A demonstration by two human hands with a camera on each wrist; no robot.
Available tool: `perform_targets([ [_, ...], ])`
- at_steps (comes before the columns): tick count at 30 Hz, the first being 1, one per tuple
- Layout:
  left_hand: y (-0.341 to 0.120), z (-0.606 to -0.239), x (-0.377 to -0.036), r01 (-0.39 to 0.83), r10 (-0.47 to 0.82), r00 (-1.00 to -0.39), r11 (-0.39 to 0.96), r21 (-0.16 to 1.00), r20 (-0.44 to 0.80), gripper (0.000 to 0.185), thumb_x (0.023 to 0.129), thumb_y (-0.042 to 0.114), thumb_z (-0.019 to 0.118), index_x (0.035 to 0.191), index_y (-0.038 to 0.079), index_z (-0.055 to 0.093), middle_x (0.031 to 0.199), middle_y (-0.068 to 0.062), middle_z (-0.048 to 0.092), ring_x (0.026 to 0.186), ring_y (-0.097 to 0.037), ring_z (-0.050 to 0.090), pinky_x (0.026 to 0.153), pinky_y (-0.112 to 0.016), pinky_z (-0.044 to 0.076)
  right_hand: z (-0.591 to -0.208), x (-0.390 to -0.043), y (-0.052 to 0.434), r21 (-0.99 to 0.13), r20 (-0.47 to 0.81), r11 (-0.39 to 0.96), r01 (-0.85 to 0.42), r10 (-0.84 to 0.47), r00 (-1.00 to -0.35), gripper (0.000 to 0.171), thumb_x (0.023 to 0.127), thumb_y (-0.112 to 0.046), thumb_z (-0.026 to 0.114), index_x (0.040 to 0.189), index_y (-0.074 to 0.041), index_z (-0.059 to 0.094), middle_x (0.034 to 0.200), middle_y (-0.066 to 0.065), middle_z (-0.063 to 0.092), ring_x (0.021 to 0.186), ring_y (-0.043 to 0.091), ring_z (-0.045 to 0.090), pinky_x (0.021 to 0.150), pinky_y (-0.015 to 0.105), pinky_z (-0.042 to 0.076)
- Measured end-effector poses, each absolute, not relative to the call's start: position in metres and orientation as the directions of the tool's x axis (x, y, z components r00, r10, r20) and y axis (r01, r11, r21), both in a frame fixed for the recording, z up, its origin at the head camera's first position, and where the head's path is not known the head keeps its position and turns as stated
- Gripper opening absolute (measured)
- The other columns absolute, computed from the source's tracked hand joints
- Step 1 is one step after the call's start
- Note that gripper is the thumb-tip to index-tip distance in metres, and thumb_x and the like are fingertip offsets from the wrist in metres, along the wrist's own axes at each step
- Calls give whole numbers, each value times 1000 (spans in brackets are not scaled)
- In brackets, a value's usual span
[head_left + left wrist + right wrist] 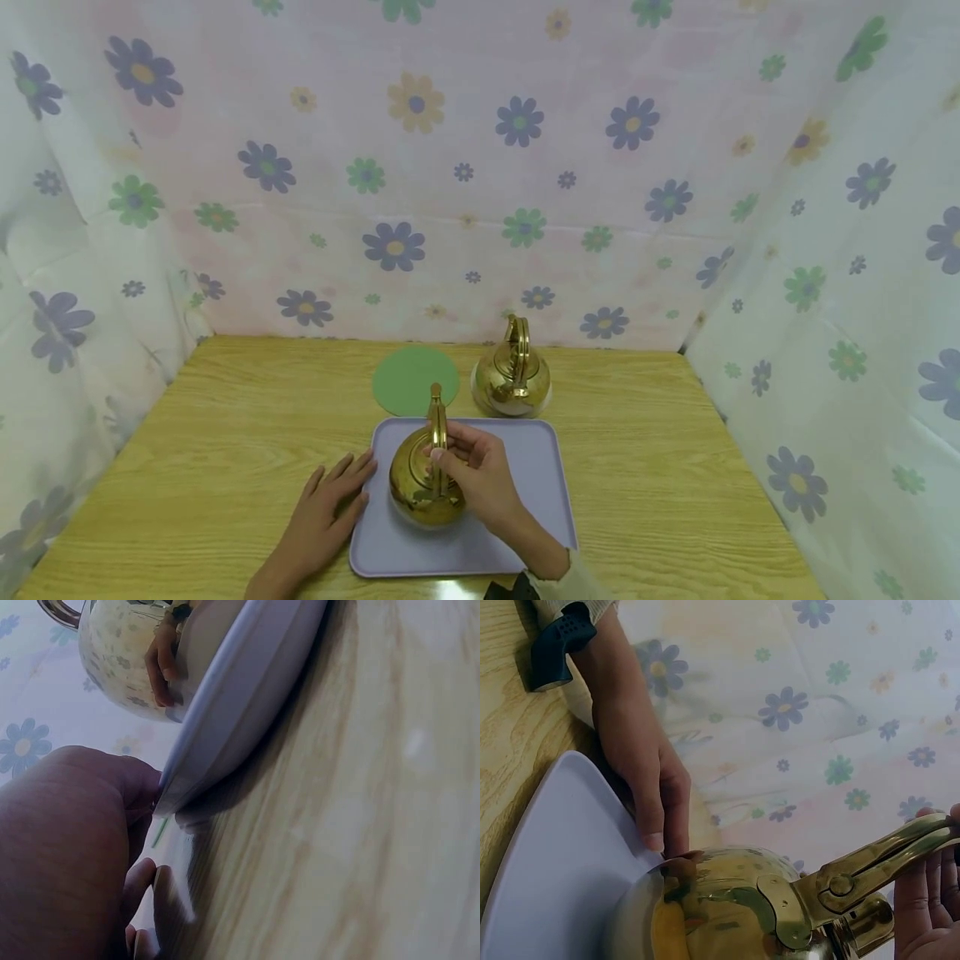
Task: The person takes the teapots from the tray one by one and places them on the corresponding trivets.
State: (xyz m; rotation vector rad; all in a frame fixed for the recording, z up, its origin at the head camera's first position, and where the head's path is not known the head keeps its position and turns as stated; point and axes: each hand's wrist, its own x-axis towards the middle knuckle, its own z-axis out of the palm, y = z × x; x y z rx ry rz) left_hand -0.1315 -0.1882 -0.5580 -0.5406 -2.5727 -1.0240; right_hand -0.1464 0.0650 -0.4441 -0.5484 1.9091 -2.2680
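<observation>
Head view: the right hand (480,475) curls its grip around the handle of the gold kettle (423,487) standing on the lilac tray (536,492); the left hand (326,504) lies flat, open, on the tabletop (225,450) against the tray's left edge.

Left wrist view: the fingers (142,881) touch the tray's rim.

Right wrist view: the kettle's handle (877,859) rests in the fingers (922,900).

Near kettle (420,487) underside: we cannot see where it meets the tray (540,467), since the right hand (480,475) covers its right flank.
Left wrist view: the left hand (67,847) is a dark blur filling the corner, its fingers cut by the bottom edge.
Right wrist view: the kettle's base runs off the bottom edge.
Dark object (510,590) at the right sleeve: cropped, we cannot identify it.
</observation>
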Motion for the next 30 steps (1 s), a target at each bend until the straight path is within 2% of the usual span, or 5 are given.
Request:
perform_targets([
  [8, -187, -554, -130, 422, 222, -900, 662, 619, 376, 43, 97, 12, 66, 140, 9, 63, 147, -8, 58, 138, -47, 46, 112, -68, 20, -443, -148, 66, -964, 220, -216, -158, -305, -927, 39, 96, 1, 59, 130, 20, 55, 112, 47, 59, 94, 10, 70, 82, 20, 58],
  [15, -187, -552, -129, 425, 219, -898, 661, 619, 382, 43, 98, 13, 66, 140, 9, 62, 147, -8, 58, 138, -46, 46, 116, -64, 19, -442, -153, 67, -962, 221, -221, -160, -291, -931, 41, 95, 1, 58, 131, 21, 54, 113, 48, 59, 92, 9, 70, 80, 19, 58],
  [24, -187, -555, -130, 432, 221, -893, 665, 609, 391, 43, 98, 14, 66, 141, 10, 62, 148, -7, 58, 138, -46, 46, 117, -61, 18, -443, -160, 68, -965, 212, -212, -156, -275, -938, 40, 96, 1, 59, 130, 21, 54, 108, 42, 63, 89, 11, 69, 78, 21, 59],
  [30, -188, -557, -131, 430, 222, -894, 671, 604, 389, 43, 98, 14, 66, 141, 11, 62, 148, -6, 57, 138, -45, 46, 117, -61, 18, -445, -163, 68, -961, 215, -230, -154, -273, -938, 41, 97, 1, 58, 133, 19, 54, 114, 46, 59, 92, 11, 69, 79, 22, 59],
])
